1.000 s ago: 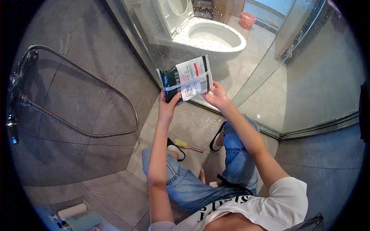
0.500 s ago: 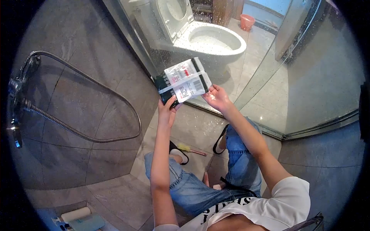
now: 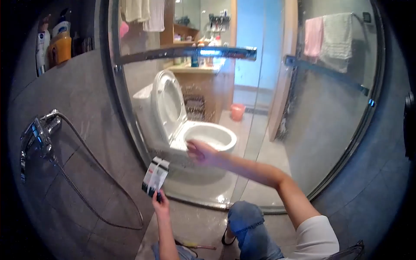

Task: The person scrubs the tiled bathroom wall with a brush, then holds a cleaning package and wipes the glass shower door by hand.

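Your left hand [image 3: 160,199] has its grip closed on the lower end of the packet [image 3: 156,174], tilted near the glass [image 3: 208,185]. Your right hand [image 3: 200,152] blurs before the toilet [image 3: 173,117]; you cannot tell its grip.

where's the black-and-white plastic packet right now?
Head view, lower left of centre: the black-and-white plastic packet is in the person's left hand, below and left of the white toilet.
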Demonstrator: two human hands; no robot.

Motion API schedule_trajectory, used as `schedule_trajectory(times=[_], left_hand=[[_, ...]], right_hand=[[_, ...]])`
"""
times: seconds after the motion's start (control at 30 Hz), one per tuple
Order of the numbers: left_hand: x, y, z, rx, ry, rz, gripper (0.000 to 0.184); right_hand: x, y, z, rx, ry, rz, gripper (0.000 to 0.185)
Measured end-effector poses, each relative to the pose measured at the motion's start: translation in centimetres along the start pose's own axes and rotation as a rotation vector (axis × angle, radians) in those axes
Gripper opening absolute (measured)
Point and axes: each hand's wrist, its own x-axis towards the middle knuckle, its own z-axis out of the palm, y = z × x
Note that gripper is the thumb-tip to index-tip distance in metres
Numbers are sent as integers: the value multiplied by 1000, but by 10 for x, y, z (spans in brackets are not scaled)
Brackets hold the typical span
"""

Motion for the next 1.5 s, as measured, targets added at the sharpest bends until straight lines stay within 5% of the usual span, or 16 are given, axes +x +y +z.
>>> schedule_trajectory(times=[0.23,0.3,0.33,0.4,0.47,0.5,0.6,0.63,0.77,0.87,0.9,1.0,1.03,1.07,1.13,1.5], left_hand=[[-12,-1,-3,320,-74,272,18],[16,17,-37,648,-142,421,20],[9,12,-26,634,-147,424,20],[-23,7,9,94,-26,109,21],[-21,11,8,83,-39,103,21],[-19,12,6,82,-39,129,21],[-28,9,18,79,-52,142,21],[-30,9,18,62,-30,135,21],[-24,13,10,17,2,129,18],[-35,16,15,28,33,115,19],[-38,16,15,22,36,108,19],[-38,12,14,45,-2,128,20],[-39,13,14,38,-9,130,20],[-38,15,15,26,-23,138,20],[-38,16,17,-21,-23,117,20],[-29,-13,22,0,65,83,16]], right_hand=[[-12,-299,149,-1782,545,-1679,32],[-55,-361,171,-1474,246,-2209,23],[-66,-410,163,-1705,449,-2131,26],[-85,-472,145,-2527,1772,-1189,27],[-99,-500,110,-2429,2028,-2759,21],[-108,-488,118,-2548,1452,-2781,23],[-113,-448,146,-2619,1203,-2363,33],[-108,-436,144,-2664,1400,-2060,40],[-121,-406,131,-3123,838,-1949,41],[-142,-435,139,-2801,1217,-1743,40],[-138,-450,130,-2736,1314,-2146,40],[-120,-430,132,-2465,1473,-2272,40],[-122,-410,135,-2844,1397,-1664,39],[-123,-397,125,-2728,918,-1847,38],[-141,-377,107,-2990,796,-1839,39],[-97,-412,160,-2946,1165,-1888,41]])
